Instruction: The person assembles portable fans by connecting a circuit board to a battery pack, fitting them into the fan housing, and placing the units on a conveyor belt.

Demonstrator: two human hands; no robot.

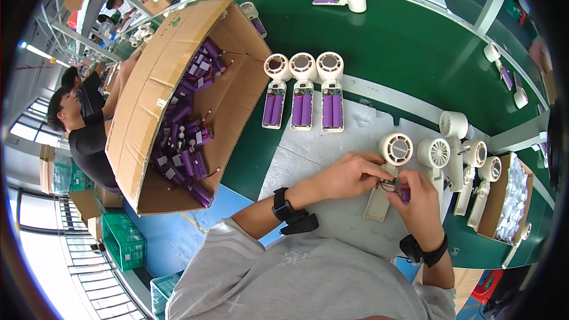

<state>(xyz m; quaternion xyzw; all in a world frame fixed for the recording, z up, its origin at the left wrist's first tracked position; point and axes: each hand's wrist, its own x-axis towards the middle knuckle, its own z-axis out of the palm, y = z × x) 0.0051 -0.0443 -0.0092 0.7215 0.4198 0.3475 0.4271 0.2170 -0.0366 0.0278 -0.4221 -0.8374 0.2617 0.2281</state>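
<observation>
A white handheld fan [396, 149] lies in front of me with its handle open, showing a small circuit board and thin wires. My left hand [352, 175] reaches in from the left, its fingers closed at the top of that handle beside the board. My right hand [419, 201] is closed around a purple battery pack [405, 194], mostly hidden by the fingers, next to the wires. Below the hands, the lower handle shell [377, 204] shows no batteries. Three similar fans [303, 92] with purple batteries fitted stand in a row farther off.
At left a big cardboard box [195, 18] holds many purple battery packs [189, 136]. More white fans [438, 153] stand at right, beside a carton of pale pieces [514, 201]. A green conveyor belt [391, 41] carries another fan [355, 1]. Co-workers [83, 127] are at the left.
</observation>
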